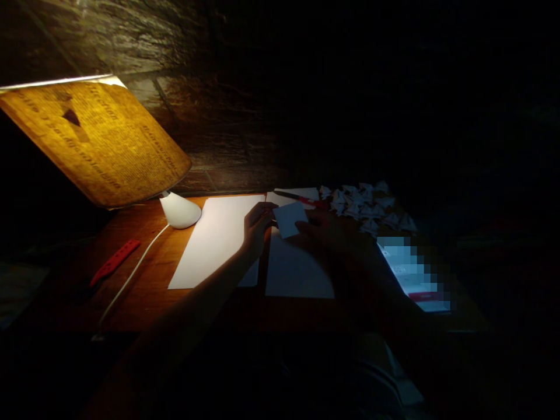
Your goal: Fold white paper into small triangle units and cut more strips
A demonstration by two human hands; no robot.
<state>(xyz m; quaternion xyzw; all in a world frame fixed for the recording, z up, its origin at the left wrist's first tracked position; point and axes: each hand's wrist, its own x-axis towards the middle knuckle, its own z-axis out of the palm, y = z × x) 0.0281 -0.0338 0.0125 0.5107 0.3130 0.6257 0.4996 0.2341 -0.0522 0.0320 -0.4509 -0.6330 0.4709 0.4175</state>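
A small square of white paper (289, 219) is held up between my two hands, above the table. My left hand (257, 226) pinches its left edge. At its right side, my right hand (319, 228) grips the lower right edge, though most of those fingers are lost in shadow. Beneath the hands lie two larger sets of white paper: a brightly lit sheet (214, 239) on the left and a shaded sheet (297, 271) on the right. Just behind the held square rest scissors (312, 202) with red handles, on another white sheet (301, 192).
A lamp with a printed yellow shade (100, 140) and white base (179, 211) stands at left, its cord (131, 277) running forward. A red-handled tool (116, 261) lies beside it. Several folded paper pieces (359, 201) sit back right, near a lit, pixelated screen (413, 277).
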